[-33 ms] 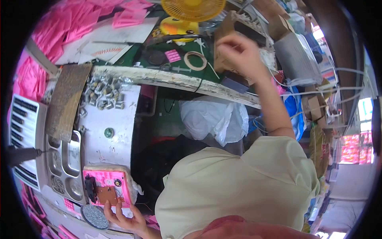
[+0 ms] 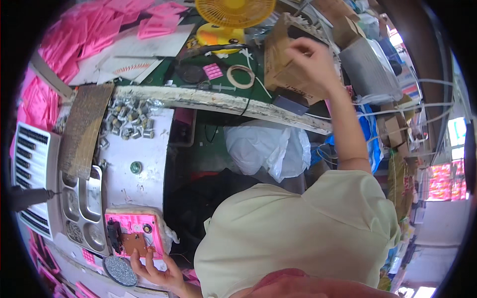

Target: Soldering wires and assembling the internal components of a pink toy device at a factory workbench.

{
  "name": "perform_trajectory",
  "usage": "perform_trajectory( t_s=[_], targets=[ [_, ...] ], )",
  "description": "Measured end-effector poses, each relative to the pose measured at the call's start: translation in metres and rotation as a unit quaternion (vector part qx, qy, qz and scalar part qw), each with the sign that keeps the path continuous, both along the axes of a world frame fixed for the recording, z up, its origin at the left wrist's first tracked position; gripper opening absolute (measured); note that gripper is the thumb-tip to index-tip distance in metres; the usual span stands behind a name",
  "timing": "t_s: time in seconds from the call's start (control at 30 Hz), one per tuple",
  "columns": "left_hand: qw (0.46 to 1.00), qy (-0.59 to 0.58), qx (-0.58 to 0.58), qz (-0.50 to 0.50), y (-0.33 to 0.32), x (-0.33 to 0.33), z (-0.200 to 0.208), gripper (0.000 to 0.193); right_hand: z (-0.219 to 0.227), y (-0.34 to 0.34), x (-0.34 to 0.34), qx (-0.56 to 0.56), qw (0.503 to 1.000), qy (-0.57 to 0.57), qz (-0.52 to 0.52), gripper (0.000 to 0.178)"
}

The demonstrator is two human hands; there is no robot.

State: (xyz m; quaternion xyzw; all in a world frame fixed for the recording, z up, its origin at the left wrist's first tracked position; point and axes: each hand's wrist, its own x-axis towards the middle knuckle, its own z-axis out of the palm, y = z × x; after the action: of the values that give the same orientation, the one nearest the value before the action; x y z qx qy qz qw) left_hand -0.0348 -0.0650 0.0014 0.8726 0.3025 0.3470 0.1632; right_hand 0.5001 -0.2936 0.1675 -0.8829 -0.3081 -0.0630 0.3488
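Note:
My left hand (image 2: 155,270) is low at the bench's near edge, fingers spread, fingertips resting on a small brown circuit board (image 2: 134,244) that lies on a pink holder (image 2: 151,224). A round grey dish of fine metal bits (image 2: 119,271) sits right beside that hand. My right hand (image 2: 314,58) is stretched far up to an open cardboard box (image 2: 279,69), its fingers bent down over the box's top edge. Whether those fingers hold anything is hidden.
A metal compartment tray (image 2: 82,206) and a heap of small metal parts (image 2: 126,120) lie on the white bench. A brown mat (image 2: 84,130), pink packets (image 2: 74,37), a tape roll (image 2: 241,76), a yellow fan (image 2: 236,11) and a white plastic bag (image 2: 268,149) surround them.

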Motion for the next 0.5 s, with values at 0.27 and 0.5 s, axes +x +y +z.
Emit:
perform_trajectory(
  t_s=[0.27,0.5],
  targets=[
    [0.999,-0.001,0.007,-0.039,-0.02,0.004,0.003,0.023,-0.046,-0.098,0.144,-0.353,0.935,0.025,-0.008,0.071],
    [0.999,0.021,0.041,-0.002,-0.036,-0.031,-0.006,0.023,-0.063,-0.071,0.176,-0.439,0.887,0.132,0.046,0.1]
  ],
)
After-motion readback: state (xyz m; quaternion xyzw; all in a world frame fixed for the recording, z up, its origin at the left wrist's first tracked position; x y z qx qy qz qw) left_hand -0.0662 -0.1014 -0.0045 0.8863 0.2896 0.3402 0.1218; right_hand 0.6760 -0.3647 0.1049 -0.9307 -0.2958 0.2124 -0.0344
